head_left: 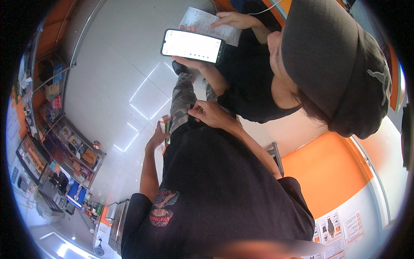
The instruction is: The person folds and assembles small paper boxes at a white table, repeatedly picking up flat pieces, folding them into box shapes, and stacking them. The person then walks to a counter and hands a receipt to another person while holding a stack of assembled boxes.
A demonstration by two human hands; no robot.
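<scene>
My left hand (158, 137) is closed around a small flat pack (165, 123) with white, green and orange-red parts, low beside my left hip. My shirt hides part of that pack. Over the front of my waist my right hand (208, 113) is closed, its fingers curled together at a dark spot by the shirt hem. What they hold, if anything, cannot be made out. Beyond my hands, a person in a dark cap (336, 64) holds a phone (192, 45) with a lit white screen. The same person's other hand rests on a printed paper sheet (202, 20) behind the phone.
The person stands close at my right. Shelves (79, 149) with boxes and small goods line the left side. An orange and white wall (327, 168) with posted sheets (340, 233) is at the right. Shiny tiled floor (116, 64) stretches ahead.
</scene>
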